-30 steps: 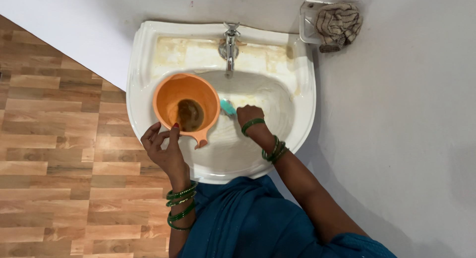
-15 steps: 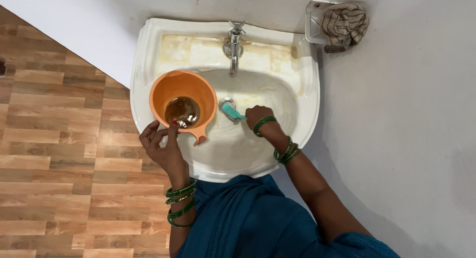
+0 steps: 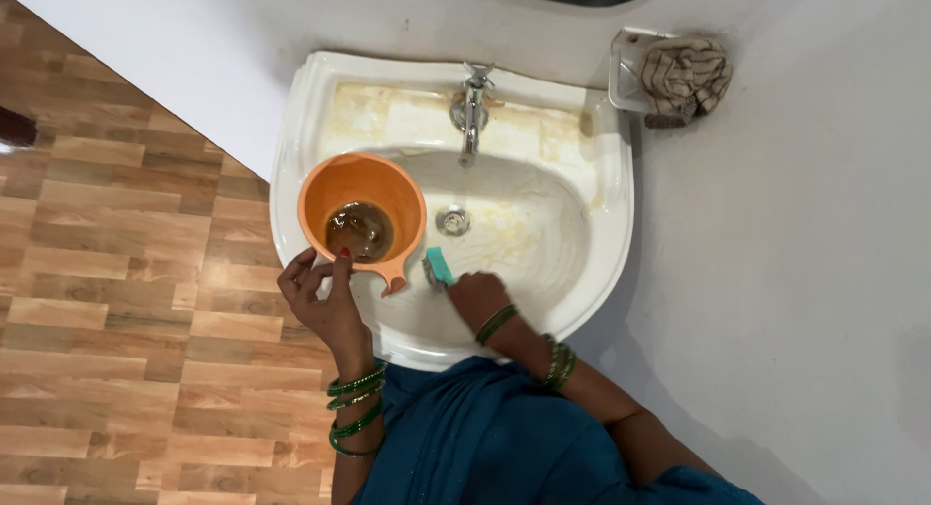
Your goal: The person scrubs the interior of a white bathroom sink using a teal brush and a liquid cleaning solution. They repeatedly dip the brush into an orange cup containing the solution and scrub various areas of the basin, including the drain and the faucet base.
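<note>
Scrubbing step: left of the drain (image 3: 453, 219), left hand (image 3: 325, 296) pinches the rim of the orange mug (image 3: 362, 214) holding brown liquid; below the drain, right hand (image 3: 475, 296), grip closed on the teal brush (image 3: 438, 265), works the basin (image 3: 543, 272); next stroke likely needs firm bristle contact on the yellow stains right of the drain.

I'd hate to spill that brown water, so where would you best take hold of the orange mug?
Probably by the stubby handle tab of the orange mug, coming from the near side. It points toward the person, and the left hand already steadies the near rim, thumb over the edge, keeping the mug level.
</note>
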